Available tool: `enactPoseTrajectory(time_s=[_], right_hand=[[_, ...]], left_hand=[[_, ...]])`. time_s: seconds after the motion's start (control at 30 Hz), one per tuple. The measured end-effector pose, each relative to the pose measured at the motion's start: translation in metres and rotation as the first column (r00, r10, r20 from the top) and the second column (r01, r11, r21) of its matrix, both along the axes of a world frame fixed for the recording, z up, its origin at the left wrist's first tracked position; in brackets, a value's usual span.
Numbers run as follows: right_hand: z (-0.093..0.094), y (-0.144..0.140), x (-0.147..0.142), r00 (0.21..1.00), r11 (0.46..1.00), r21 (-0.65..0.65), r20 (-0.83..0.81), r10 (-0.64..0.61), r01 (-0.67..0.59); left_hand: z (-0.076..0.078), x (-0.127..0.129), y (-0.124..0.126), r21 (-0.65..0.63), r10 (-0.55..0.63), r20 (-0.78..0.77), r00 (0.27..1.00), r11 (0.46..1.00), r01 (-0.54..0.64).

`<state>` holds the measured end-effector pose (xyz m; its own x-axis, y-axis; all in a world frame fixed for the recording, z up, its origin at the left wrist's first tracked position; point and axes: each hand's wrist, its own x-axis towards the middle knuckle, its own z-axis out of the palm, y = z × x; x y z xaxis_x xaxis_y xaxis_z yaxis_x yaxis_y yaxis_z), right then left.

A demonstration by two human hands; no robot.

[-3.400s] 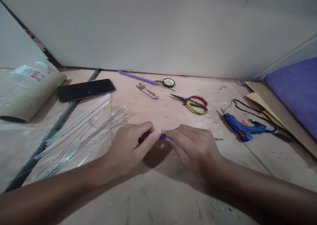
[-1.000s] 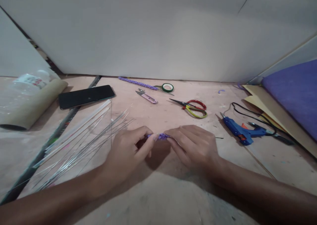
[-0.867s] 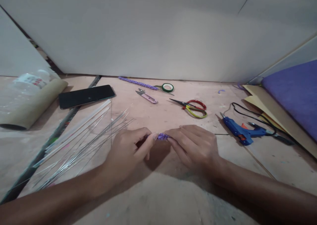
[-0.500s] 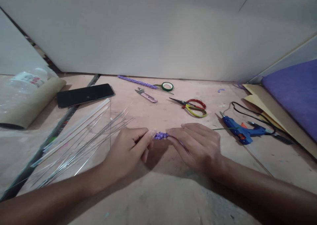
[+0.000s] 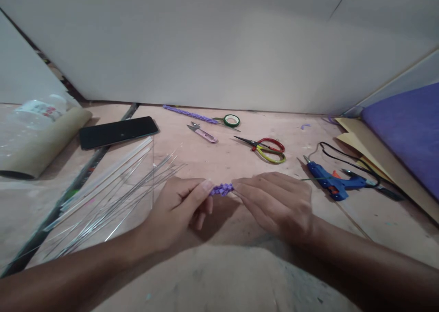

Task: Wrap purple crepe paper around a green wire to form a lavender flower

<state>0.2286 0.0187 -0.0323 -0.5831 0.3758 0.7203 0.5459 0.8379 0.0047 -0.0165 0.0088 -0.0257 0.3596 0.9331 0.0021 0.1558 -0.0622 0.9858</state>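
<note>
Between two hands, left hand (image 5: 174, 211), right hand (image 5: 277, 204), one purple braid (image 5: 222, 189)

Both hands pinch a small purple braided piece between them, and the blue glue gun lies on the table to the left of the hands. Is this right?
Not quite. In the head view, the blue glue gun lies to the right of the hands, not the left. The left hand and right hand do pinch the small purple braided piece between them.
</note>
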Motion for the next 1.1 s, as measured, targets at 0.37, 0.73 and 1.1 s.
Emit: enactPoseTrajectory(time_s=[0.37,0.73,1.1], right_hand=[[0.014,-0.029,-0.026,0.949,0.919,-0.395,-0.290,-0.124,-0.001],[0.054,-0.027,-0.035,0.767,0.183,-0.799,-0.601,-0.226,-0.572],[0.046,-0.037,-0.040,0.767,0.373,-0.789,-0.592,-0.248,-0.488]], left_hand=[[0.008,0.018,-0.023,0.136,0.164,0.066,0.984,0.976,-0.172],[0.030,0.021,-0.013,-0.003,0.021,0.141,0.990,1.000,-0.021],[0.036,0.031,-0.041,0.047,0.216,0.161,0.963,0.973,-0.226]])
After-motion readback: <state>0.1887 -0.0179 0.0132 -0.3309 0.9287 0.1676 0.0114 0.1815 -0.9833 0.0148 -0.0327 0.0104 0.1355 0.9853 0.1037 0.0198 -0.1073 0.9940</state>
